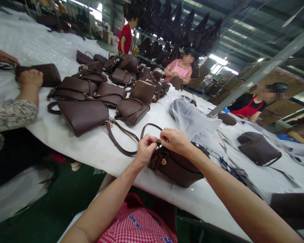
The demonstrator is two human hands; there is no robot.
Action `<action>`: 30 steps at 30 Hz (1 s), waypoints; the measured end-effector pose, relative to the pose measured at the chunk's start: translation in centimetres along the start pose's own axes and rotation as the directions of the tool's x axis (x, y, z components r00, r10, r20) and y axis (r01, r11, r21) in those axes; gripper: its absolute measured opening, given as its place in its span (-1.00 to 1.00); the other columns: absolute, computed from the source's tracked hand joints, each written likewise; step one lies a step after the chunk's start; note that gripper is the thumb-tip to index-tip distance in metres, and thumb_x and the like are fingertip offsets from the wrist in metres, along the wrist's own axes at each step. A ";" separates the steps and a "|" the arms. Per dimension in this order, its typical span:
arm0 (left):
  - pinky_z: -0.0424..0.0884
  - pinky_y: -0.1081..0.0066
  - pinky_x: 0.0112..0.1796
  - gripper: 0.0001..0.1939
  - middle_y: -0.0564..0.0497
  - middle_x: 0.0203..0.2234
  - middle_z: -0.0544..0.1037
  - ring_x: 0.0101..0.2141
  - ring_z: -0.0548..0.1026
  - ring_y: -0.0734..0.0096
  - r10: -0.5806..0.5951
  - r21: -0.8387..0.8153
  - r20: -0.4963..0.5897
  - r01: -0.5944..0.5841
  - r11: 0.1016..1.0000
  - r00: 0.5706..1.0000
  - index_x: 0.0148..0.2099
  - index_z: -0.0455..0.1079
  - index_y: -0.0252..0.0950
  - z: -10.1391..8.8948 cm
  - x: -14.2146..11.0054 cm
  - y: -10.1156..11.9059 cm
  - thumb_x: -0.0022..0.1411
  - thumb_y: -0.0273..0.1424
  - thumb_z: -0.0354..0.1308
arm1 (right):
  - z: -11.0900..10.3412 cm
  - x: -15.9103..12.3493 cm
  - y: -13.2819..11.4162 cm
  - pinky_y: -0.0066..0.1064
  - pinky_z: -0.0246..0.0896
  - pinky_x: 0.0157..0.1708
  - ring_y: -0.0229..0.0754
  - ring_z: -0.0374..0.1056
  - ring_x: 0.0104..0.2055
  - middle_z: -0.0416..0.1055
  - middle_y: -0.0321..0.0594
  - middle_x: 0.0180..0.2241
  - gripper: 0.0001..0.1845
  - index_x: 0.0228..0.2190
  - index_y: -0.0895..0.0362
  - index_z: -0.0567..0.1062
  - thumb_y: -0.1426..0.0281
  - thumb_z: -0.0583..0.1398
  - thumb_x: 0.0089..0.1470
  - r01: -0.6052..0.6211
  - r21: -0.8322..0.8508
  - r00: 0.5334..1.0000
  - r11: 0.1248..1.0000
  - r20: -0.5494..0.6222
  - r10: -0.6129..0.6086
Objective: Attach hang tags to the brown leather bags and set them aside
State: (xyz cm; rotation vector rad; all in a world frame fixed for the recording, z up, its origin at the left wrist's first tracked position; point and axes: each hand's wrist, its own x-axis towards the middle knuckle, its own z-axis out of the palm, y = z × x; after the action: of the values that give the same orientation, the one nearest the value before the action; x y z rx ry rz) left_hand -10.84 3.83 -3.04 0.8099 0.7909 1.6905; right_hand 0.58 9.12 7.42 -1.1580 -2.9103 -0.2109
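Observation:
A dark brown handbag (182,172) lies on the white table in front of me. At its near left end, my left hand (147,148) pinches a small dark piece by the strap end, probably part of the strap fitting. My right hand (176,140) meets it there, its fingers curled on the same spot; the exact piece is mostly hidden by the fingertips. Below the hands hangs a dark tag with lettering (155,161), beside a round gold charm (163,161). A thin brown strap (152,125) loops up behind my left hand.
Several brown handbags (84,114) crowd the table to the left and back. Clear plastic wrap (192,116) lies beyond my right hand, with black tags (230,168) right of the bag. A co-worker's hands (31,77) hold a bag at left; other people stand across the table.

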 end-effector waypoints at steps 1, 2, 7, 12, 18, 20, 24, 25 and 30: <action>0.13 0.61 -0.64 -0.91 0.15 -0.56 0.43 -0.66 0.24 0.69 -0.032 -0.031 0.030 0.033 0.999 0.999 -0.44 0.26 -0.29 -0.1 0.1 -0.1 -0.07 -0.48 0.13 | 0.1 0.1 0.0 -0.44 -0.05 -0.44 -0.26 0.29 -0.40 0.46 -0.21 -0.38 -0.86 -0.42 0.15 0.50 0.43 0.14 0.11 -0.010 -0.014 1.000 1.000 0.000 0.010; 0.07 0.61 -0.66 -0.91 0.17 -0.60 0.40 -0.69 0.20 0.70 -0.079 -0.052 0.062 0.082 0.995 0.995 -0.44 0.25 -0.29 -0.1 0.3 -0.2 -0.06 -0.48 0.12 | 0.1 0.2 0.0 -0.44 -0.06 -0.45 -0.26 0.29 -0.41 0.46 -0.20 -0.37 -0.85 -0.42 0.15 0.50 0.42 0.14 0.13 -0.023 -0.034 1.000 0.999 -0.002 0.023; 0.23 0.58 -0.61 -0.87 0.12 -0.55 0.46 -0.62 0.37 0.60 -0.195 -0.058 0.124 0.204 0.977 0.973 -0.41 0.24 -0.29 -0.6 0.8 -0.9 -0.06 -0.45 0.15 | -0.6 -1.8 -1.3 -0.41 0.06 -0.39 -0.19 0.32 -0.30 0.46 -0.10 -0.29 -0.73 -0.34 0.17 0.50 0.45 0.02 0.25 0.036 -0.159 0.996 0.987 -0.073 -0.048; 0.28 0.58 -0.50 -0.86 0.10 -0.52 0.48 -0.57 0.37 0.63 -0.197 -0.139 0.126 0.214 0.967 0.972 -0.43 0.25 -0.31 -0.7 0.7 -0.9 -0.04 -0.45 0.19 | 1.3 -7.1 -3.1 -0.16 0.15 0.07 -0.04 0.25 0.11 0.42 -0.11 -0.01 -0.72 -0.07 0.08 0.45 0.49 0.09 0.20 0.483 -0.183 0.874 0.856 0.032 -0.486; 0.24 0.60 -0.50 -0.83 0.10 -0.52 0.48 -0.56 0.36 0.64 -0.219 -0.230 0.122 0.242 0.943 0.968 -0.43 0.26 -0.33 -0.7 0.5 -0.4 -0.07 -0.47 0.22 | 6.5 -8.4 -3.0 0.11 -0.04 0.25 0.10 0.08 0.28 0.32 0.03 0.14 -0.73 -0.08 0.21 0.47 0.48 0.15 0.18 0.430 -0.373 0.846 0.822 -0.152 -0.511; 0.26 0.59 -0.49 -0.82 0.11 -0.51 0.47 -0.55 0.37 0.62 -0.230 -0.228 0.145 0.259 0.939 0.962 -0.42 0.25 -0.32 -0.9 0.5 0.1 -0.07 -0.47 0.22 | 6.7 -7.8 -2.8 0.13 -0.10 0.27 0.05 0.13 0.26 0.38 -0.06 0.09 -0.82 -0.18 0.16 0.51 0.48 0.14 0.20 0.457 -0.308 0.820 0.835 -0.219 -0.529; 0.30 0.53 -0.45 -0.82 0.12 -0.52 0.44 -0.53 0.39 0.58 -0.233 -0.088 0.200 0.254 0.963 0.952 -0.40 0.23 -0.31 -1.8 0.9 1.0 -0.05 -0.44 0.20 | 4.6 -6.6 -2.4 0.06 -0.06 0.27 -0.08 0.20 0.22 0.48 -0.23 0.00 -0.79 -0.27 0.05 0.52 0.48 0.08 0.24 0.409 0.130 0.862 0.903 -0.382 -0.335; 0.31 0.52 -0.44 -0.83 0.13 -0.53 0.43 -0.54 0.39 0.58 -0.224 -0.024 0.217 0.235 0.972 0.950 -0.40 0.23 -0.30 -2.1 1.0 1.2 -0.05 -0.44 0.19 | 4.0 -6.3 -2.2 0.00 0.04 0.23 -0.08 0.22 0.20 0.48 -0.21 0.00 -0.79 -0.27 0.06 0.52 0.46 0.08 0.24 0.361 0.273 0.883 0.892 -0.407 -0.232; 0.24 0.51 -0.46 -0.90 0.17 -0.57 0.34 -0.54 0.32 0.55 -0.172 0.302 0.301 0.078 0.950 0.938 -0.36 0.25 -0.29 -3.6 1.1 1.9 -0.02 -0.49 0.08 | 2.0 -4.4 -1.2 -0.28 0.35 -0.13 -0.14 0.45 -0.19 0.54 -0.18 -0.21 -0.75 -0.20 0.11 0.53 0.26 0.15 0.19 0.038 0.835 0.927 0.549 -0.235 0.293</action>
State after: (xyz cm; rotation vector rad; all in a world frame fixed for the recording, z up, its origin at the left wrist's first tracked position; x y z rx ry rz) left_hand -15.02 4.06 -3.29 1.1777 0.8464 1.2979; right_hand 3.12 5.49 5.05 -0.9726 -2.0879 0.8114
